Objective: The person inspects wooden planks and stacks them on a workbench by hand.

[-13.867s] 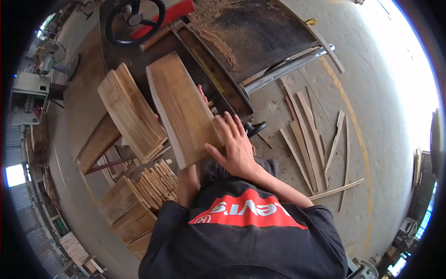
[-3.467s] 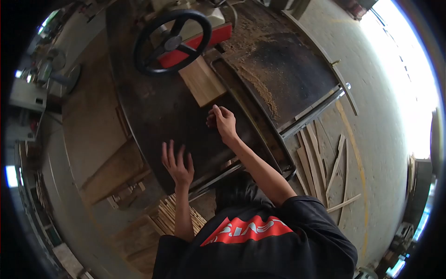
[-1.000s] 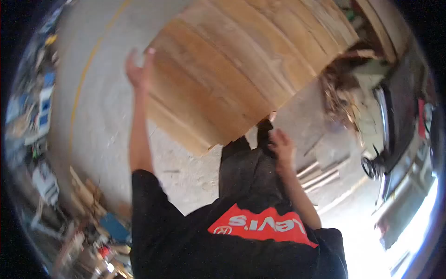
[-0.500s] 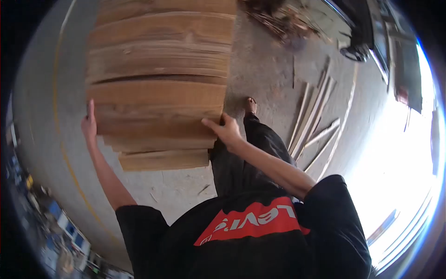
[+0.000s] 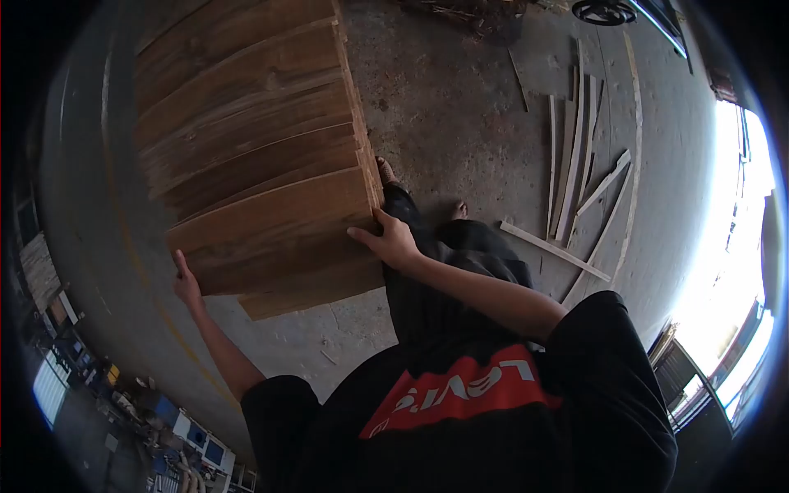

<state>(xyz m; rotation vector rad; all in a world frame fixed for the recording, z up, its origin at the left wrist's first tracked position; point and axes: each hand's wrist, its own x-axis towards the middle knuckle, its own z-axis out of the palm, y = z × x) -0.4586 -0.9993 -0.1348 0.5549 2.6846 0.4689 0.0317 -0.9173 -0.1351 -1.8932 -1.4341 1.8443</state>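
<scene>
A stack of brown wooden boards (image 5: 246, 107) fills the upper left of the view, the pieces overlapping one another. At its near end lies a wide wooden board (image 5: 279, 226), held at both ends. My left hand (image 5: 187, 283) grips the left end, with its thumb up along the edge and the other fingers mostly hidden. At the right end, my right hand (image 5: 393, 241) has its thumb on the top face and its fingers around the edge. Another board (image 5: 320, 297) shows partly from beneath the held one.
Several narrow wood strips (image 5: 571, 156) lie on the concrete floor at right, one lone strip (image 5: 555, 249) nearer my legs. A brush pile (image 5: 472, 18) and a black wheel (image 5: 604, 11) are at the top. Assorted items (image 5: 177, 431) line the lower left.
My view has turned, so the stack now appears tilted and farther left. Both hands remain on the board's ends, the left lower in view. My second foot has come into sight.
</scene>
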